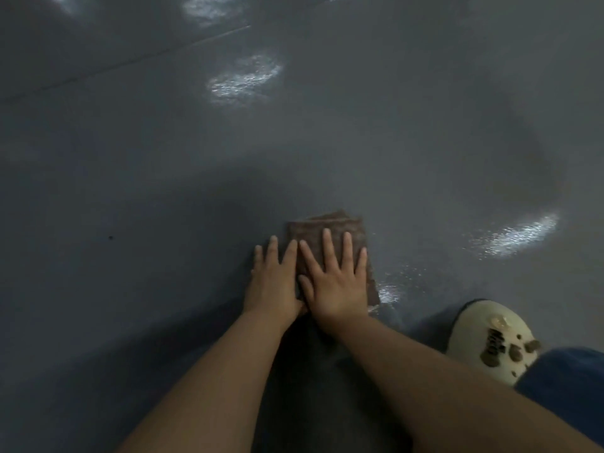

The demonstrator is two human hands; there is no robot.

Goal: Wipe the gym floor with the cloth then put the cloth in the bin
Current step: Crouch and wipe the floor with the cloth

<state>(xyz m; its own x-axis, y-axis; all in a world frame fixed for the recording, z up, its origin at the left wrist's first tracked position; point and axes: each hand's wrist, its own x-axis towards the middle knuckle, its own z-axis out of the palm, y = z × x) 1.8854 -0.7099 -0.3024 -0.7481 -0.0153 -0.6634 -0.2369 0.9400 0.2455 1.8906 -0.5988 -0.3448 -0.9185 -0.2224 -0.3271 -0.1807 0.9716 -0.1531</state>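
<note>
The head camera looks down on a dark grey gym floor point(359, 142) where a person crouches with both arms stretched forward. A folded brown cloth point(327, 225) lies flat on the floor directly ahead, and both hands are on it. The right hand point(333, 282) sits square on the middle of the cloth, fingers straight and spread wide, palm down. The left hand point(273, 282) lies just beside it, touching it at the thumb side, fingers likewise straight and fanned; it covers the cloth's left edge, and its outer fingers seem to reach onto bare floor.

Neither hand curls round or pinches the fabric. Flat, splayed palms probably serve to spread body weight across the whole pad, so it drags evenly instead of bunching, and the folded layers give a thicker pad to push. The arms are nearly straight, which suits a long forward stroke.

A cream shoe point(490, 341) with dark blotches rests on the floor to the right of the arms, next to a blue trouser leg point(568, 374) (a steadying stance, most likely). Bright patches on the floor look like lamp glare, perhaps on damp streaks.

The wiping step appears underway; no bin is in view. No brand, label or legible writing shows on cloth, shoe or floor.
</note>
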